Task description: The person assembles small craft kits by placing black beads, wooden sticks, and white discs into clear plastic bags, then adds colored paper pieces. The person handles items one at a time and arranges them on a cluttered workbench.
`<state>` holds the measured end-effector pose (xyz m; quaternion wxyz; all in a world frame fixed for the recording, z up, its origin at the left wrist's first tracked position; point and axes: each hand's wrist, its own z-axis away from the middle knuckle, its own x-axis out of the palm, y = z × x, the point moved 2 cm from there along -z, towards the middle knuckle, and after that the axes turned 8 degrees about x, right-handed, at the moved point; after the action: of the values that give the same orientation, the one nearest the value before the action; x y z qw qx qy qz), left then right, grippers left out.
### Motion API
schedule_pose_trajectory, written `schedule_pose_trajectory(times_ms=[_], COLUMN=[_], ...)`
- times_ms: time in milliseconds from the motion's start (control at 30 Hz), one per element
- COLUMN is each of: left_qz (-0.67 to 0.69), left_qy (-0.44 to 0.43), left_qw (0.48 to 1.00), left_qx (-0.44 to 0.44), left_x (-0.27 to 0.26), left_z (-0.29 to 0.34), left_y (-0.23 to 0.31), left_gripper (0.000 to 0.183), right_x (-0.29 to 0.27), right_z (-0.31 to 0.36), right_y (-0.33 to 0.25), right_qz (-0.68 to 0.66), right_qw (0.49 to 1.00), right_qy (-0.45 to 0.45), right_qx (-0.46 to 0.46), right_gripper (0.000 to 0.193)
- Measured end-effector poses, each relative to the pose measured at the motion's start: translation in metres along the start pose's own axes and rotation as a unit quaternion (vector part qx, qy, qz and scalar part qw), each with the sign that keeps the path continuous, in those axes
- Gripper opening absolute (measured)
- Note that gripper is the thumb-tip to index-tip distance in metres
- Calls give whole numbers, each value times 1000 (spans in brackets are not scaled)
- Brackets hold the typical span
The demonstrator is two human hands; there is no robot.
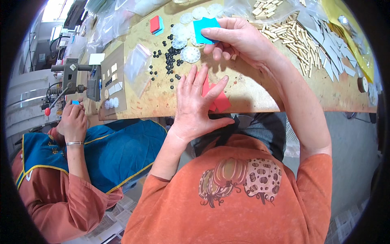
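Between thumb and fingers, my right hand (248,42) pinches a few bright blue square pieces (206,27), slightly fanned, above the table. My left hand (195,103) lies palm down near the front edge, fingers spread. Partly under it are red flat pieces (221,102), the rest of them hidden by my fingers. Close by sit translucent white toothed discs (190,54) and a scatter of small black round parts (170,61). Farther back, a small stack of red and blue pieces (155,25) rests on the tabletop.
Short wooden dowels (302,51) and grey flat strips (335,51) pile up on the right, beside yellow plastic (357,49). A plastic bag (138,61) and a sample board (115,81) lie left. There, a co-worker's hands (73,118) hold something blue near a machine (71,77).
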<state>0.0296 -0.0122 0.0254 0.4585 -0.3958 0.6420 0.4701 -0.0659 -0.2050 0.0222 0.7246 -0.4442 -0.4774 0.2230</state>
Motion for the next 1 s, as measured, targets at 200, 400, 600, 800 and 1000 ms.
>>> schedule_pose_trajectory(times_ms=[200,400,600,800,1000], left_qz=[-4,20,59,2,-16], left_qy=[49,119,181,217,140], left_qw=[998,990,981,975,987], left_qx=[39,74,27,-40,-73], left_x=[10,11,12,6,24], left_z=[9,21,41,61,61], left_y=[-5,-17,-24,-24,3], left_gripper=[74,47,50,70,91], right_x=[7,8,9,5,6], right_z=[4,5,3,1,2], right_y=[-2,-5,3,1,4], right_qz=[-4,9,-41,-4,-21], right_qw=[1000,999,998,998,998], right_qy=[12,32,38,46,46], right_qx=[12,19,35,43,37], right_gripper=[21,20,18,16,15])
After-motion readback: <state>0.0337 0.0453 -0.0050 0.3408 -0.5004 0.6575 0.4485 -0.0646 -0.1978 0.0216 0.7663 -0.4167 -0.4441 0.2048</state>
